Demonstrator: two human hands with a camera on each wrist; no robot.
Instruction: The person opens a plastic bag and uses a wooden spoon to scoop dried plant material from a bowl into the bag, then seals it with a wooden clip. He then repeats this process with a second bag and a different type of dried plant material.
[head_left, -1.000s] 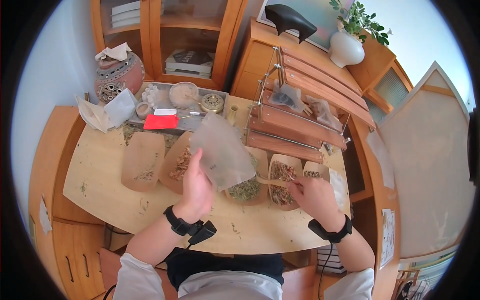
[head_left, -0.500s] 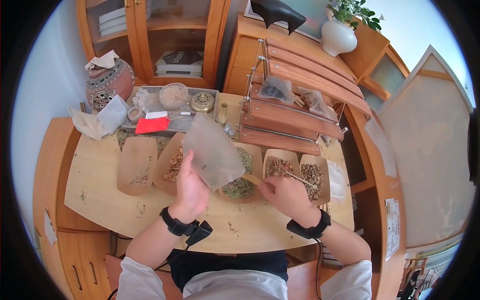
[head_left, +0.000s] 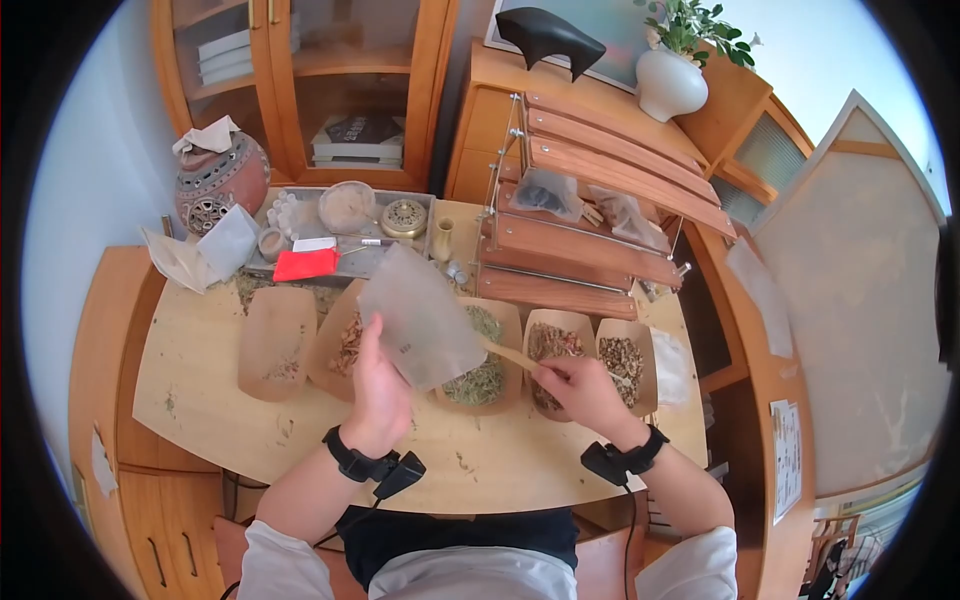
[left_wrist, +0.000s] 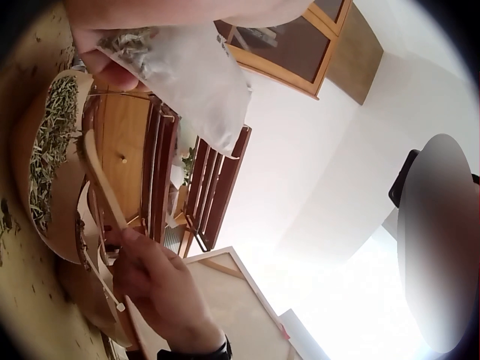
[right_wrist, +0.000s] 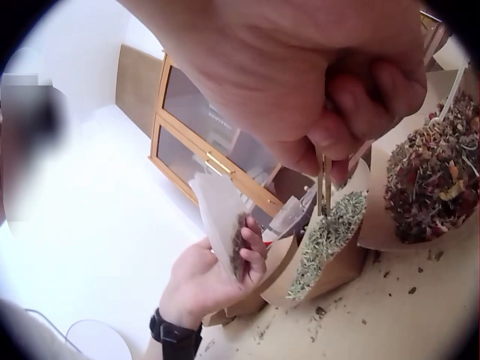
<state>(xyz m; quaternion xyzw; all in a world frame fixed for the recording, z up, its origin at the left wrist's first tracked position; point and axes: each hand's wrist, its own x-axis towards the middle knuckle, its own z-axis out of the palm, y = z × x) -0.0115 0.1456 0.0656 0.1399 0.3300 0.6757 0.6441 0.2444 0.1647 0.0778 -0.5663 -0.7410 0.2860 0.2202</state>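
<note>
My left hand holds a translucent white pouch, its fingers bent around the lower part in the right wrist view. Dried plant bits show through the pouch. My right hand pinches the handle of a flat wooden spoon, whose far end reaches the pouch's right edge in the head view. Beneath it lies a paper tray of dried green herbs. Below my right hand are a tray of reddish mixed petals and one of dark brown bits.
Further left stand a tray of brownish chips and a paper tray with few bits. Behind them are a grey tray with jars and a red packet, and a slatted wooden rack. Herb crumbs dot the table.
My right hand has moved left from over the right-hand trays, bringing the spoon up to the pouch. My left hand keeps its hold on the pouch; the head view has shifted slightly.
</note>
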